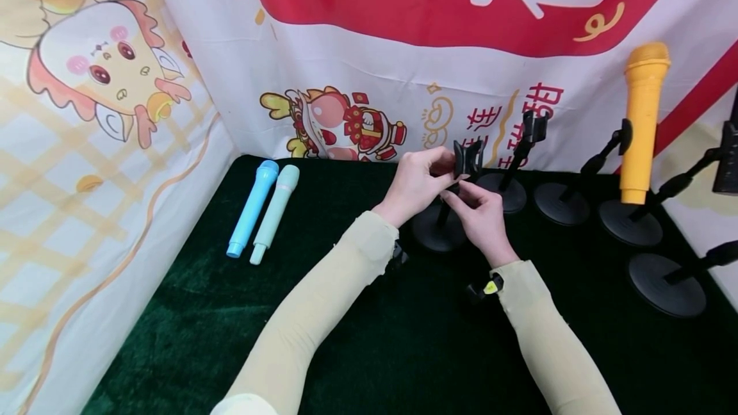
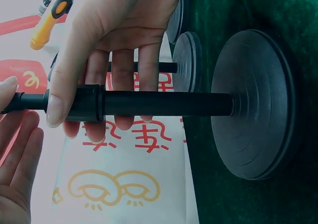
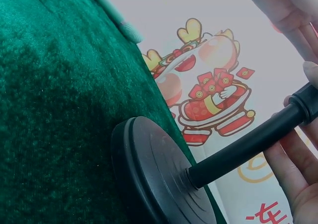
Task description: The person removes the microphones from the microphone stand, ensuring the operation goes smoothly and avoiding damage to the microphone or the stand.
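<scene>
A black desktop microphone stand stands upright on its round base in front of me, its clip at the top. My left hand pinches the thin upper part just under the clip. Lower down, my right hand holds the thicker collar of the pole. In the left wrist view the right thumb and fingers wrap the collar, while the left fingertips show at the left edge. The right wrist view shows the stand's pole and base on the cloth.
Blue and pale green microphones lie on the dark green cloth at left. Several more stands line the right side; one holds a yellow microphone. A printed white curtain rises behind.
</scene>
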`<state>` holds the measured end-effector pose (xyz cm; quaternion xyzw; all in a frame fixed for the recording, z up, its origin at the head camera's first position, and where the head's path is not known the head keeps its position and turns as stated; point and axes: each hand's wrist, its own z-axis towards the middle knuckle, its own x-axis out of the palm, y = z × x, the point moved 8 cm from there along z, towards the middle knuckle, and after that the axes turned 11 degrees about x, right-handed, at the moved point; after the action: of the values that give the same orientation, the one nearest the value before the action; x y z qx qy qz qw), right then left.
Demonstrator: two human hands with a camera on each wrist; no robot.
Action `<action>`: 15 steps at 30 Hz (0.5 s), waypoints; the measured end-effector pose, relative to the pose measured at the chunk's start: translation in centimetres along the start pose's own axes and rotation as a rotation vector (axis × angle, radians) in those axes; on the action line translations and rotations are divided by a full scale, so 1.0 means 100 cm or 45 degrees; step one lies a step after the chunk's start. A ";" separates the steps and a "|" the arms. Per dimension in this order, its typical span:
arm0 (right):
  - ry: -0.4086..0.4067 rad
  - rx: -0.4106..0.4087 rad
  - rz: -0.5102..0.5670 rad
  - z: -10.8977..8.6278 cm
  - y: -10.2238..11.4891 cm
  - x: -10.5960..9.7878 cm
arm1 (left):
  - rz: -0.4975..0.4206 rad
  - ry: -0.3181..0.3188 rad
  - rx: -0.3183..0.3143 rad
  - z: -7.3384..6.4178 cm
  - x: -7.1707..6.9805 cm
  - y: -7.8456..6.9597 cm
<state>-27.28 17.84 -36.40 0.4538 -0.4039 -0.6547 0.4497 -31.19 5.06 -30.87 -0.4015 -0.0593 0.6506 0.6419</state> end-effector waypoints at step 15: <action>0.010 0.042 -0.015 0.000 0.000 0.001 | 0.007 0.009 -0.022 -0.004 0.002 0.003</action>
<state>-27.27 17.76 -36.44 0.4661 -0.4103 -0.6487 0.4400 -31.15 4.99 -31.35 -0.4095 -0.0616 0.6505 0.6367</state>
